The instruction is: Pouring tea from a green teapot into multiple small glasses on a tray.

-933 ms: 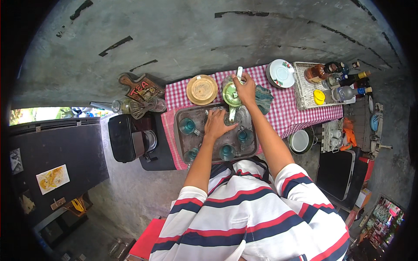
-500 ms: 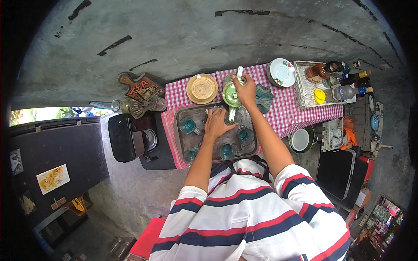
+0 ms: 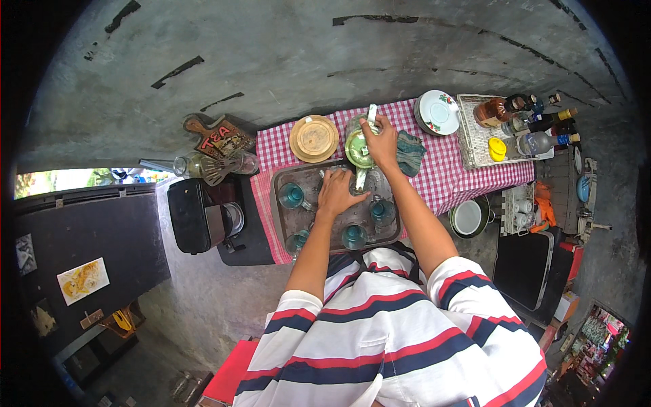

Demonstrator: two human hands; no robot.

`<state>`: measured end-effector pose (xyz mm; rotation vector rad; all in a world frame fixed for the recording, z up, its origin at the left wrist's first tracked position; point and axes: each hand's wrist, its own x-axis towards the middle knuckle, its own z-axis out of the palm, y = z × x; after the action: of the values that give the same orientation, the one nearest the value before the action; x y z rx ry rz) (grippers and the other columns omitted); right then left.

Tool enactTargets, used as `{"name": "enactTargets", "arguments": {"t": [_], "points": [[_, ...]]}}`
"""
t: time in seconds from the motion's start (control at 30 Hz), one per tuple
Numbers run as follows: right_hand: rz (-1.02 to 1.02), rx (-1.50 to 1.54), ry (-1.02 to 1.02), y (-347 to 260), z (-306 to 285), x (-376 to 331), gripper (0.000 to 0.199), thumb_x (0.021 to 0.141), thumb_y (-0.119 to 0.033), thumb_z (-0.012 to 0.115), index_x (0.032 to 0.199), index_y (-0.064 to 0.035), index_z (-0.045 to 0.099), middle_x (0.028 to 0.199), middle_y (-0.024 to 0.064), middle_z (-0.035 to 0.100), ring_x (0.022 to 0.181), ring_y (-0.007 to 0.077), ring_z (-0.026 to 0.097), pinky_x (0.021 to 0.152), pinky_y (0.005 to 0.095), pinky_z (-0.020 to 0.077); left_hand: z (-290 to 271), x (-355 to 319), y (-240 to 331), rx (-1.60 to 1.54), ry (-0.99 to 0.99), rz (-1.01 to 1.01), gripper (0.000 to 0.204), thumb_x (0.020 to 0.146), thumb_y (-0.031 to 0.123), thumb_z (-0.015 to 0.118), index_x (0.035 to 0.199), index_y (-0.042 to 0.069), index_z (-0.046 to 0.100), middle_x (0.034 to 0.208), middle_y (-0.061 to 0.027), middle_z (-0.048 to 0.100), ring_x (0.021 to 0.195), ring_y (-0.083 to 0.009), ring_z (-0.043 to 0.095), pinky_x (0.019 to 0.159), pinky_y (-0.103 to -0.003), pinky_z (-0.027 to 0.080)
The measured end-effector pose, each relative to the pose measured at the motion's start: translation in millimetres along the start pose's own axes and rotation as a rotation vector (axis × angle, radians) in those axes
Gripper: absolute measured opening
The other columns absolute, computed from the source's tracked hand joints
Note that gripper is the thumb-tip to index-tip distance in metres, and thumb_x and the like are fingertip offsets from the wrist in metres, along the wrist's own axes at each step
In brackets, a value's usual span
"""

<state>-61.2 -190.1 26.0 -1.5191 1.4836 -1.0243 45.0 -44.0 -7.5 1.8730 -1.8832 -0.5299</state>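
A grey metal tray (image 3: 281,220) lies on a red and white checked cloth (image 3: 447,169) and carries several clear glass mugs (image 3: 293,197). My left hand (image 3: 339,192) rests on the middle of the tray, over a mug there; what it grips is hidden. My right hand (image 3: 382,140) is closed on the handle of a green teapot (image 3: 356,148), which is tilted above the tray's far edge. A white handle or spout (image 3: 371,112) sticks up beside that hand.
A tan round plate (image 3: 314,138) and a grey-green cloth (image 3: 411,153) flank the teapot. White plates (image 3: 438,112) and a white basket (image 3: 469,146) of bottles stand right. A black machine (image 3: 196,216), a wooden sign (image 3: 222,138) and glass jars (image 3: 186,165) sit left.
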Motion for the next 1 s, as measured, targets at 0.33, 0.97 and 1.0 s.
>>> {"name": "enactTargets", "arguments": {"t": [0.33, 0.97, 1.0], "points": [[0.003, -0.032, -0.010, -3.1, -1.2, -4.5, 0.047, 0.084, -0.037, 0.071, 0.111, 0.0001, 0.064, 0.101, 0.0193, 0.071, 0.098, 0.0351, 0.068, 0.084, 0.0423, 0.0504, 1.5, -1.6, -2.2, 0.033, 0.031, 0.048, 0.069, 0.064, 0.055, 0.081, 0.099, -0.002, 0.064, 0.096, -0.0172, 0.060, 0.093, -0.0332, 0.049, 0.085, -0.043, 0.043], [-0.003, -0.032, 0.005, -6.2, -0.6, -9.2, 0.044, 0.084, -0.037, 0.071, 0.110, -0.0017, 0.064, 0.100, 0.0191, 0.071, 0.097, 0.0360, 0.068, 0.083, 0.0440, 0.0503, -0.7, -1.6, -2.0, 0.010, -0.038, 0.022, 0.072, 0.064, 0.058, 0.079, 0.098, -0.003, 0.063, 0.098, -0.0195, 0.059, 0.096, -0.0354, 0.049, 0.090, -0.045, 0.042], [0.003, -0.028, 0.005, -6.1, -1.0, -8.9, 0.044, 0.084, -0.037, 0.071, 0.109, -0.0014, 0.064, 0.100, 0.0190, 0.071, 0.096, 0.0359, 0.068, 0.083, 0.0436, 0.0503, -0.9, -1.5, -1.5, 0.010, -0.038, 0.023, 0.072, 0.064, 0.058, 0.079, 0.098, -0.003, 0.063, 0.098, -0.0195, 0.059, 0.096, -0.0354, 0.049, 0.090, -0.045, 0.042]]}}
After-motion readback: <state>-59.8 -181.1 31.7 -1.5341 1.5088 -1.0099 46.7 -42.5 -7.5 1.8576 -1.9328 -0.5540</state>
